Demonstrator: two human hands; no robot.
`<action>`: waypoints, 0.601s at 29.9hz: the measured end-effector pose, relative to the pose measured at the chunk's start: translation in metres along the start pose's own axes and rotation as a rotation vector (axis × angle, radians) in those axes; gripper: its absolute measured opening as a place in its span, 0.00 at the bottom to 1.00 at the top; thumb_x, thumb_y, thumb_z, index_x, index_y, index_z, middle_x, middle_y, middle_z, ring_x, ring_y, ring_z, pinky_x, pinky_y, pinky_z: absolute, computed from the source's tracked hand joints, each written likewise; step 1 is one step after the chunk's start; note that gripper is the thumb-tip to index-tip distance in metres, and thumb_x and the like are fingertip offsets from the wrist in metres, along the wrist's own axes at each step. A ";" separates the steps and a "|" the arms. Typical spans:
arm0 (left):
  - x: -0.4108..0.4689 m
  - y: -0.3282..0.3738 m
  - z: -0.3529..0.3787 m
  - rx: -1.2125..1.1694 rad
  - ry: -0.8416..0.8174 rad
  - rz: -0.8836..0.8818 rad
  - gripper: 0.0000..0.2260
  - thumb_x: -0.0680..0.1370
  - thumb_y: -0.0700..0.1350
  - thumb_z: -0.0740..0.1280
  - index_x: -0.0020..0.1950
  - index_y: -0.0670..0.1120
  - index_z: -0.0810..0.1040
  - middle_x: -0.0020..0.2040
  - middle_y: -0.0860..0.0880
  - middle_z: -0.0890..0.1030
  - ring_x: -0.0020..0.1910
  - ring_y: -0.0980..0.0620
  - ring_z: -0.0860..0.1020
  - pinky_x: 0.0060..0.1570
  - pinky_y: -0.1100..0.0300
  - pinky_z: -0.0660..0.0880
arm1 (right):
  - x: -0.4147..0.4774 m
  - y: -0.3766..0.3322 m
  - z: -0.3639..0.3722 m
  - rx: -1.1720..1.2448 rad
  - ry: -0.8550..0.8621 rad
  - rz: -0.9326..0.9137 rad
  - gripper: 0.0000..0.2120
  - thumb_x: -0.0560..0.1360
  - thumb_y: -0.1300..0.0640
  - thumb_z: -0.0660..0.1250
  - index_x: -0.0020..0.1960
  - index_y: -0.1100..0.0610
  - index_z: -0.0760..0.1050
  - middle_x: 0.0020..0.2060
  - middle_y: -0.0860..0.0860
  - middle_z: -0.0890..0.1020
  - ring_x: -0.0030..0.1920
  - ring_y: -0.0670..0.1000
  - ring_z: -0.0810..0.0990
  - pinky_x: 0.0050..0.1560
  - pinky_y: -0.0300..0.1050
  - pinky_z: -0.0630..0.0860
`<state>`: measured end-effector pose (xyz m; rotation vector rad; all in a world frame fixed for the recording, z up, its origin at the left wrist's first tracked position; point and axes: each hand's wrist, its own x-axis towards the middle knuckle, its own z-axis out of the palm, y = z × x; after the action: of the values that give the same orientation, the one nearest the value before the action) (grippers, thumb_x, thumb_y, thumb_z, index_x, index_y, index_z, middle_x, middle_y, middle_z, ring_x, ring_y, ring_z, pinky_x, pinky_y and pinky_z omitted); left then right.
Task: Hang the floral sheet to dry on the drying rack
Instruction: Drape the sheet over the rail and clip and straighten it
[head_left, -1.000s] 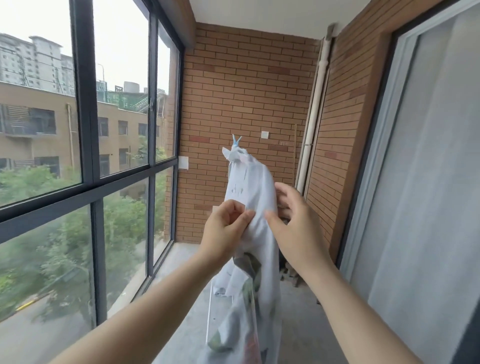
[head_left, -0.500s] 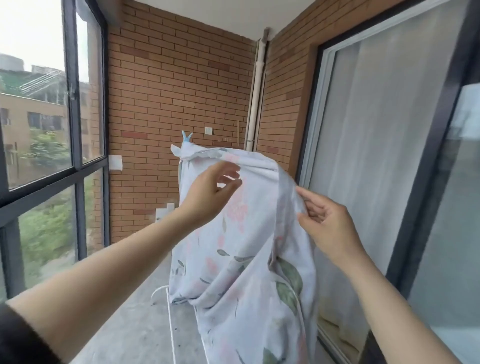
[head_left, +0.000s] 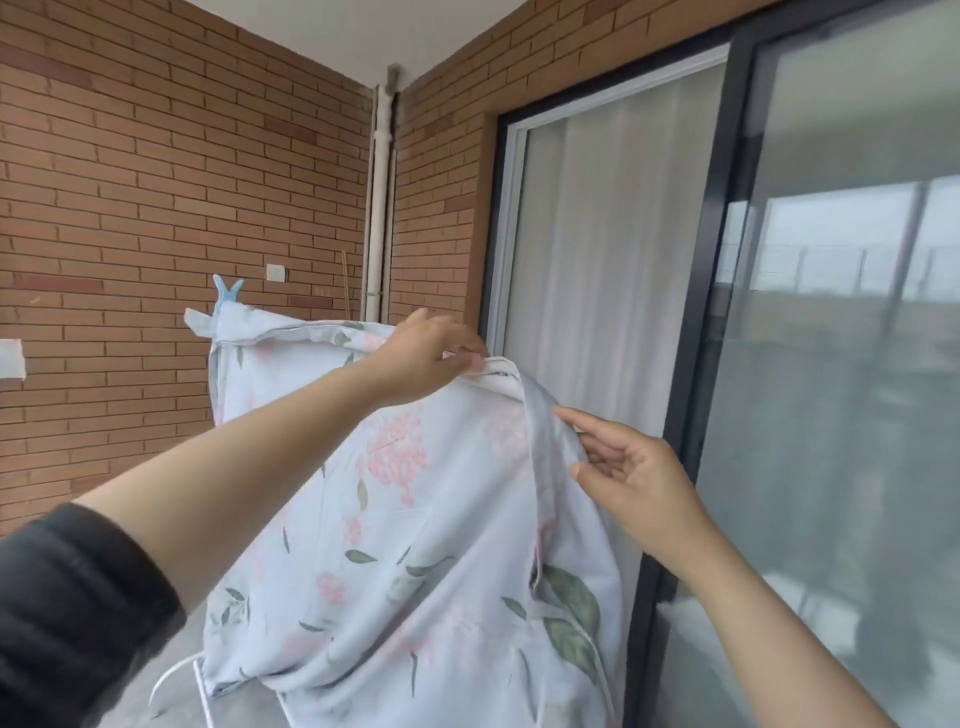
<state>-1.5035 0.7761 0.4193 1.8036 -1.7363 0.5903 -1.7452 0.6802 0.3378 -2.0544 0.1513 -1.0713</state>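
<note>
The floral sheet (head_left: 415, 545), pale blue with pink flowers and green leaves, hangs spread over the drying rack, whose white tube (head_left: 171, 680) shows only at the bottom left. A blue clothes peg (head_left: 226, 297) clamps the sheet's far top corner. My left hand (head_left: 423, 358) reaches across and pinches the sheet's top edge near its right end. Lower and to the right, my right hand (head_left: 623, 467) pinches a vertical fold of the sheet between thumb and fingers. The rack's top rail is hidden under the fabric.
A brick wall (head_left: 156, 208) closes the balcony behind the rack, with a white drainpipe (head_left: 378, 208) in the corner. A dark-framed sliding glass door (head_left: 831, 364) with a white curtain behind it stands close on the right. Grey concrete floor shows at bottom left.
The bunched sheet has been pulled out wide along the rack. My left hand slid right along the top edge. The view turned right, away from the windows.
</note>
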 end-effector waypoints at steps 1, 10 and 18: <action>0.002 -0.004 0.002 0.019 0.034 0.053 0.08 0.78 0.49 0.63 0.50 0.48 0.80 0.48 0.52 0.79 0.51 0.48 0.74 0.58 0.53 0.65 | 0.002 0.000 -0.001 -0.006 0.007 0.006 0.25 0.74 0.72 0.66 0.62 0.47 0.76 0.55 0.42 0.83 0.58 0.43 0.80 0.59 0.37 0.74; 0.007 -0.017 0.022 -0.182 0.187 0.185 0.04 0.77 0.41 0.64 0.45 0.42 0.77 0.41 0.50 0.77 0.42 0.49 0.75 0.41 0.59 0.68 | 0.000 -0.009 0.003 -0.085 0.060 0.058 0.24 0.73 0.73 0.67 0.60 0.48 0.77 0.54 0.48 0.84 0.57 0.47 0.81 0.60 0.40 0.75; -0.014 -0.047 0.054 -0.278 0.305 0.477 0.07 0.76 0.40 0.58 0.44 0.40 0.75 0.40 0.47 0.75 0.41 0.50 0.71 0.42 0.63 0.64 | 0.005 -0.034 0.048 -0.456 0.389 0.082 0.27 0.70 0.74 0.62 0.53 0.43 0.79 0.54 0.45 0.79 0.47 0.37 0.78 0.47 0.28 0.73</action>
<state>-1.4613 0.7507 0.3659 1.0507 -1.9225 0.7260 -1.7147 0.7297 0.3494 -2.1780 0.7280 -1.4784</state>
